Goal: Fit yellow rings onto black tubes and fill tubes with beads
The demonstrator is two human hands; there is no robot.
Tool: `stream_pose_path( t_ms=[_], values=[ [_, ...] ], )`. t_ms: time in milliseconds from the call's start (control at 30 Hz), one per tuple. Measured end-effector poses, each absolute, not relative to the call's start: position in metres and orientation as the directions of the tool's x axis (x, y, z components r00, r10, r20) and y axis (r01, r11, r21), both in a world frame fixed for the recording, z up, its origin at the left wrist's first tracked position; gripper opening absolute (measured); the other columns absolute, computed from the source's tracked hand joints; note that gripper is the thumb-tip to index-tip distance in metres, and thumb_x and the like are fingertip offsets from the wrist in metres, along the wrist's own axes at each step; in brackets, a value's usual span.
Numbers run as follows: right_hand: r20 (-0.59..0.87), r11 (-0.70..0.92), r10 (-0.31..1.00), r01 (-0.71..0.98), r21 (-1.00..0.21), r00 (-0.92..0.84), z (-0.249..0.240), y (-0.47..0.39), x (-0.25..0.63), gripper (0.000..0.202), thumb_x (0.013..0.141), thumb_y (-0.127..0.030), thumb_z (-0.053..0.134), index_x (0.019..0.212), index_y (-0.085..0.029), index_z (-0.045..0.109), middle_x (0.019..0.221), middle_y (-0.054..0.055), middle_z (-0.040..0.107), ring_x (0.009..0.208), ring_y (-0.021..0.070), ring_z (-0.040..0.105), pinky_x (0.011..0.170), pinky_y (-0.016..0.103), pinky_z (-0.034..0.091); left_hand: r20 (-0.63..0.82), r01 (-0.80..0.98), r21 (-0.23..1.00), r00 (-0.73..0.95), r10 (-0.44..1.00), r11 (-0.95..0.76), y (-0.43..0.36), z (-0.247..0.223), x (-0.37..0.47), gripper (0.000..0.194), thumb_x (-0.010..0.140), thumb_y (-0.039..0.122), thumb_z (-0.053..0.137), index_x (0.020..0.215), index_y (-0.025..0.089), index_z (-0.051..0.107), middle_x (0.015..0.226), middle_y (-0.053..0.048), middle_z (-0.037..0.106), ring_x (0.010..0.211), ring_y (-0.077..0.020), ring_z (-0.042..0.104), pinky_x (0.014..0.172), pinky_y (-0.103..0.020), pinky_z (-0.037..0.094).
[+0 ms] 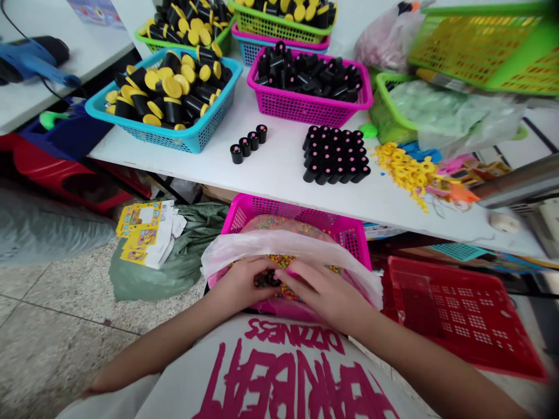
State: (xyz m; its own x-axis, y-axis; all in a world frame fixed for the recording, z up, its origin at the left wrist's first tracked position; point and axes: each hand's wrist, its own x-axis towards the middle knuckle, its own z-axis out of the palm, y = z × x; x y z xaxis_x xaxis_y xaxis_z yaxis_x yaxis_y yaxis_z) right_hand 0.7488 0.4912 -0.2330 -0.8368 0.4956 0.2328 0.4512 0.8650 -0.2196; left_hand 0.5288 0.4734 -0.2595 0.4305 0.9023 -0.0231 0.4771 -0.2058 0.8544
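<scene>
My left hand [242,284] curls around a small black cup [271,277] down among many tiny coloured beads [286,292]. Across from it, my right hand [325,291] reaches over the beads with bent, parted fingers, its fingertips at the cup. The beads lie in a clear plastic bag [283,240] folded over inside a pink basket [364,250] at my lap. How many cups are between my hands is hidden. On the table ahead, a short row of black cups [245,146] stands left of a block of black tubes with pink centres [336,154].
A blue basket [196,139] of black-and-yellow pieces and a magenta basket [305,107] of black tubes stand on the white table [271,180]. Yellow rings [404,166] lie at right. A red crate [463,314] sits low at right; a green sack [152,282] lies at left.
</scene>
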Motion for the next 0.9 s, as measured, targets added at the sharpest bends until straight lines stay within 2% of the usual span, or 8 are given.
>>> stream_pose_path(
  t_ms=[100, 233, 300, 400, 500, 667, 800, 900],
  values=[
    [0.232, 0.853, 0.521, 0.499, -0.151, -0.821, -0.231, 0.486, 0.766, 0.041, 0.094, -0.010, 0.036, 0.131, -0.014, 0.053, 0.109, 0.014, 0.062, 0.103, 0.0265, 0.058, 0.082, 0.042, 0.053, 0.003, 0.434, 0.876, 0.432, 0.902, -0.210, 0.470, -0.240, 0.524, 0.036, 0.074, 0.012, 0.067, 0.110, 0.021, 0.065, 0.106, -0.003, 0.067, 0.099, -0.0174, 0.061, 0.089, -0.030, 0.049],
    [-0.009, 0.759, 0.646, 0.643, -0.105, -0.764, -0.258, 0.482, 0.781, 0.043, 0.080, 0.002, 0.042, 0.113, -0.012, 0.065, 0.104, 0.015, 0.065, 0.094, 0.0275, 0.064, 0.075, 0.040, 0.056, 0.071, 0.396, 0.891, 0.362, 0.930, -0.222, 0.491, -0.214, 0.504, 0.032, 0.079, 0.019, 0.065, 0.111, 0.022, 0.065, 0.112, -0.004, 0.066, 0.102, -0.0167, 0.063, 0.088, -0.028, 0.052],
    [-0.138, 0.678, 0.719, 0.731, -0.073, -0.681, -0.275, 0.485, 0.781, 0.045, 0.076, 0.007, 0.041, 0.108, -0.011, 0.068, 0.107, 0.017, 0.065, 0.095, 0.0281, 0.065, 0.076, 0.039, 0.057, 0.152, 0.445, 0.865, 0.208, 0.966, -0.232, 0.522, -0.208, 0.489, 0.038, 0.080, 0.024, 0.065, 0.118, 0.021, 0.061, 0.112, -0.006, 0.064, 0.101, -0.0176, 0.064, 0.088, -0.030, 0.053],
    [-0.262, 0.595, 0.760, 0.799, -0.090, -0.595, -0.288, 0.492, 0.768, 0.048, 0.075, 0.010, 0.039, 0.108, -0.011, 0.068, 0.113, 0.018, 0.064, 0.100, 0.0300, 0.065, 0.078, 0.038, 0.057, 0.279, 0.566, 0.805, -0.100, 0.955, -0.176, 0.583, -0.209, 0.467, 0.067, 0.075, 0.029, 0.071, 0.135, 0.018, 0.044, 0.103, -0.006, 0.064, 0.093, -0.0181, 0.066, 0.088, -0.034, 0.054],
    [-0.361, 0.584, 0.724, 0.801, -0.132, -0.587, -0.287, 0.498, 0.747, 0.050, 0.077, 0.009, 0.038, 0.113, -0.011, 0.066, 0.119, 0.018, 0.061, 0.105, 0.0298, 0.063, 0.079, 0.035, 0.057, 0.275, 0.651, 0.756, -0.219, 0.936, -0.070, 0.639, -0.217, 0.453, 0.081, 0.070, 0.028, 0.074, 0.140, 0.017, 0.035, 0.096, -0.005, 0.066, 0.084, -0.0187, 0.067, 0.080, -0.034, 0.055],
    [-0.437, 0.553, 0.667, 0.794, -0.253, -0.603, -0.282, 0.507, 0.719, 0.051, 0.079, 0.006, 0.035, 0.119, -0.009, 0.062, 0.123, 0.020, 0.059, 0.108, 0.0288, 0.062, 0.091, 0.037, 0.051, 0.273, 0.711, 0.702, -0.211, 0.939, -0.044, 0.683, -0.227, 0.442, 0.079, 0.072, 0.027, 0.074, 0.140, 0.017, 0.035, 0.102, -0.008, 0.065, 0.078, -0.0194, 0.067, 0.076, -0.034, 0.055],
    [-0.394, 0.550, 0.619, 0.733, -0.399, -0.679, -0.298, 0.513, 0.714, 0.043, 0.074, 0.001, 0.044, 0.111, -0.010, 0.062, 0.114, 0.017, 0.061, 0.102, 0.0276, 0.064, 0.085, 0.034, 0.052, 0.382, 0.860, 0.503, -0.128, 0.915, -0.090, 0.682, -0.223, 0.452, 0.077, 0.068, 0.024, 0.079, 0.133, 0.008, 0.044, 0.126, -0.023, 0.054, 0.118, -0.0350, 0.054, 0.101, -0.048, 0.043],
    [-0.361, 0.537, 0.611, 0.704, -0.465, -0.704, -0.313, 0.516, 0.716, 0.038, 0.074, -0.004, 0.047, 0.108, -0.012, 0.063, 0.109, 0.014, 0.063, 0.094, 0.0252, 0.066, 0.079, 0.030, 0.052, 0.491, 0.880, 0.407, 0.016, 0.871, -0.246, 0.673, -0.222, 0.487, 0.058, 0.077, 0.029, 0.071, 0.128, 0.011, 0.048, 0.131, -0.021, 0.050, 0.128, -0.0359, 0.043, 0.108, -0.052, 0.033]
  ],
)
